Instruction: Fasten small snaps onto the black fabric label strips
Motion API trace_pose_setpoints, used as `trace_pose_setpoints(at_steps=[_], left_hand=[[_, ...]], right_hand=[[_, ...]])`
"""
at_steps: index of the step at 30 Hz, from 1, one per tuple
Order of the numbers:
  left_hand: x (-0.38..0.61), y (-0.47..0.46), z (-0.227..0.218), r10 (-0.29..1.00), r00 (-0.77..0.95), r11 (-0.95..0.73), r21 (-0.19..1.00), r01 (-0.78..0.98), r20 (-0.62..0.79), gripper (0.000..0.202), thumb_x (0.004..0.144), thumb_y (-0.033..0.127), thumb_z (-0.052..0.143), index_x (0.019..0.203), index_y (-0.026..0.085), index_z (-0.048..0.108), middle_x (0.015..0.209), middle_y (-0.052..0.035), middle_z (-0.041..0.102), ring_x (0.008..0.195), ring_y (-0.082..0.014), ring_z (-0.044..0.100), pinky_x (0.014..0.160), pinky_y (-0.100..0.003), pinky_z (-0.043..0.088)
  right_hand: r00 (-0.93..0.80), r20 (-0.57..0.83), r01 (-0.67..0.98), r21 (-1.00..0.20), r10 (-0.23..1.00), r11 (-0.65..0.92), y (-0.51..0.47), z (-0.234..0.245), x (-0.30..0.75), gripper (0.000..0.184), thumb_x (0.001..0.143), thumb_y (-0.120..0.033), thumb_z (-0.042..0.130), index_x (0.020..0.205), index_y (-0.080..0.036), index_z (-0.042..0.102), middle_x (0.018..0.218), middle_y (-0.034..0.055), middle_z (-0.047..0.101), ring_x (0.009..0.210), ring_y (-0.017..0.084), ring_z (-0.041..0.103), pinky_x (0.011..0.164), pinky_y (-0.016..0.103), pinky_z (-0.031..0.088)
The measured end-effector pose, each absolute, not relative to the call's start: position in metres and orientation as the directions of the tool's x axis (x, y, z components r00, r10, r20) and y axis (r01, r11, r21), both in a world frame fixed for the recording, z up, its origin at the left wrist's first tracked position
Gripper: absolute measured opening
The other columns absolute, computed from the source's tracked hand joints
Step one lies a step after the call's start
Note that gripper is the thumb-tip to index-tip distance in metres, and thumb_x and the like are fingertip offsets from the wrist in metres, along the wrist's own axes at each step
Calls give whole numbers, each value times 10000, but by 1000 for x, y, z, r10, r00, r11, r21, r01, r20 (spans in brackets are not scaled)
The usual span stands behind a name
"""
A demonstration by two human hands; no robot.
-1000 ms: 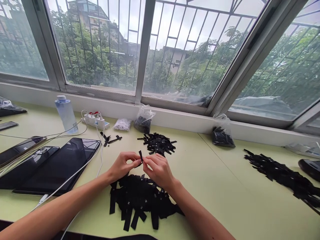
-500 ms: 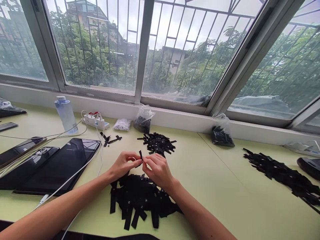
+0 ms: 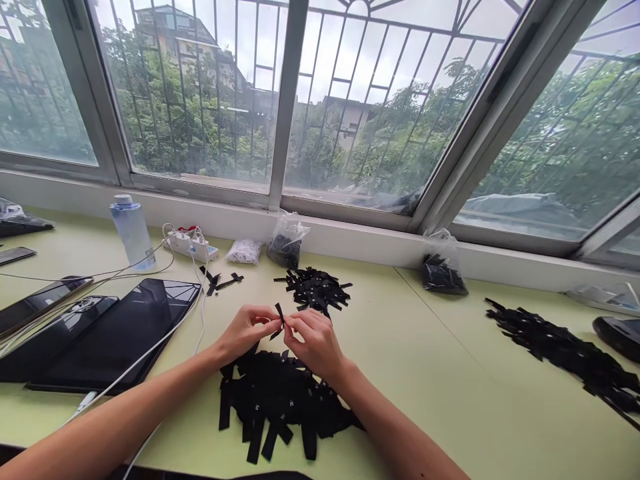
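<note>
My left hand (image 3: 246, 331) and my right hand (image 3: 316, 342) meet above the pale green table (image 3: 430, 373), both pinching one small black ribbon strip (image 3: 279, 316) between their fingertips. Directly beneath my hands lies a pile of flat black ribbon strips (image 3: 283, 400) with small white marks. Farther back, toward the window, sits a heap of smaller folded black pieces (image 3: 316, 290).
Dark tablets (image 3: 113, 330) and phones with white cables lie at the left, beside a blue bottle (image 3: 132, 231) and a power strip (image 3: 193, 244). Plastic bags (image 3: 287, 240) stand along the sill. Another long black ribbon pile (image 3: 565, 350) lies at the right.
The strip between my fingertips has tilted slightly and shows a folded end; my hands have stayed in nearly the same place.
</note>
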State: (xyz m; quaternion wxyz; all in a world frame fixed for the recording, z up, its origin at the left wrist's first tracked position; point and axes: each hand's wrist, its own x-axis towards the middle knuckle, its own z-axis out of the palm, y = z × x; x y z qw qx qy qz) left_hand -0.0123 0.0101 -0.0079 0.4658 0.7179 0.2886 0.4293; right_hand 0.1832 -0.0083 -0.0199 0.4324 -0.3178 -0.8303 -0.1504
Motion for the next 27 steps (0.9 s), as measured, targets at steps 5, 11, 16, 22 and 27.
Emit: trace_pose_setpoints(at_steps=[5, 11, 16, 22, 27], left_hand=[[-13, 10, -9, 818, 463, -386, 922, 5, 340, 295, 886, 396, 674, 803, 127, 761, 760, -49, 696, 690, -144, 570, 623, -238, 440], [-13, 10, -9, 823, 465, -365, 931, -8, 327, 269, 875, 373, 685, 807, 122, 757, 738, -40, 671, 675, -134, 544, 620, -235, 431], [-11, 11, -12, 835, 447, -346, 938, -26, 321, 237, 843, 325, 705, 724, 120, 713, 700, -21, 643, 669, -130, 544, 649, -245, 456], [-3, 11, -17, 868, 395, -291, 953, -89, 302, 145, 802, 221, 674, 697, 124, 655, 681, 7, 609, 666, -119, 549, 727, -269, 504], [2, 7, -17, 886, 359, -302, 953, -35, 294, 126, 762, 152, 620, 644, 135, 580, 633, 41, 534, 608, -89, 479, 617, -208, 438]], right_hand=[[-432, 807, 659, -23, 403, 752, -8, -19, 183, 117, 893, -106, 605, 869, -215, 639, 814, 27, 716, 710, 163, 644, 713, 313, 507], [-460, 798, 654, 8, 389, 756, -9, -20, 183, 109, 901, -108, 594, 894, -206, 642, 831, 35, 719, 736, 170, 650, 742, 324, 507], [-478, 798, 660, 50, 367, 750, -10, -20, 183, 109, 916, -114, 580, 885, -201, 638, 818, 33, 715, 728, 170, 646, 738, 328, 501], [-516, 782, 667, 109, 351, 737, -11, -18, 179, 144, 951, -106, 523, 862, -179, 610, 762, 32, 670, 669, 150, 613, 624, 284, 445], [-529, 752, 675, 91, 394, 732, -8, -20, 180, 164, 992, -172, 500, 854, -178, 589, 708, 17, 616, 620, 137, 554, 576, 275, 373]])
